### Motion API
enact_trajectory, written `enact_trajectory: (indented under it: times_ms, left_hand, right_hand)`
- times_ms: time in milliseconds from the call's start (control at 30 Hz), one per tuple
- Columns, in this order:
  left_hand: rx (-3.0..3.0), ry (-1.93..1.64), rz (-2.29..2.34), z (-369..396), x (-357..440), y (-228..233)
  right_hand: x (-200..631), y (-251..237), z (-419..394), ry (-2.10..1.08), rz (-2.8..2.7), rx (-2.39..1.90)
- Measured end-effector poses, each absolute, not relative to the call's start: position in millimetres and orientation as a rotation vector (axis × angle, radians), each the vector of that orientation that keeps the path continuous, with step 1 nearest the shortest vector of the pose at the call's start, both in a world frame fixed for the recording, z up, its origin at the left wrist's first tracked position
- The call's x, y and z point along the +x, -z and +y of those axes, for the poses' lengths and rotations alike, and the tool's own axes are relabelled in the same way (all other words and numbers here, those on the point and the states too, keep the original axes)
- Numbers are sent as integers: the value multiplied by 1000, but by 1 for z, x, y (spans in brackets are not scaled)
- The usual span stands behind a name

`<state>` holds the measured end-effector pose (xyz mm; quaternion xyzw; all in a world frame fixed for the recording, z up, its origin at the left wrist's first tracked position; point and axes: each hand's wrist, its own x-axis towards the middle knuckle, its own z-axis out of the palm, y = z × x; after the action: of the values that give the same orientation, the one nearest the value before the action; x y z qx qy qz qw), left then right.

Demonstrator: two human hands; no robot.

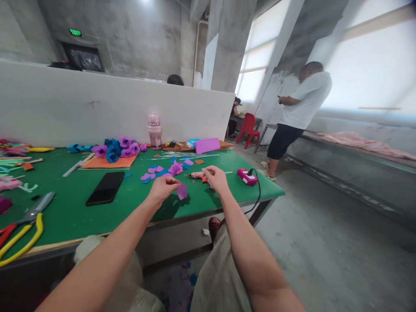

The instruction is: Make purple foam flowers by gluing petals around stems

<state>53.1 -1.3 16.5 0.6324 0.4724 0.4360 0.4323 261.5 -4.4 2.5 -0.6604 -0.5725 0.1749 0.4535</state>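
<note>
My left hand pinches a small purple foam petal just above the green table. My right hand is closed around a thin stick-like tool with an orange part, whose far end points left. Loose purple and blue petals lie on the table just beyond both hands. A finished pile of purple and blue foam flowers rests farther back on an orange sheet.
A black phone lies left of my hands, yellow-handled pliers at the near left edge. A pink glue gun stand with a black cord sits at the right corner. A pink bottle stands by the white partition. A person stands on the right.
</note>
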Motion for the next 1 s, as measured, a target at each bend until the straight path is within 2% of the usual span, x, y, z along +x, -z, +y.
enact_trajectory:
  times_ms: [200, 467, 733, 1000]
  left_hand:
    - [1547, -1051, 1273, 3, 50, -16]
    - [1613, -980, 1273, 12, 46, -11]
    - [1604, -862, 1273, 9, 46, -14]
    - [1548, -816, 1422, 20, 35, -8]
  right_hand:
    - [314, 1, 0, -301, -1292, -1905]
    - [308, 8, 12, -536, -1546, -2067]
    - [299, 9, 16, -651, -1445, -1897]
    - [284, -14, -10, -866, -1194, -1421]
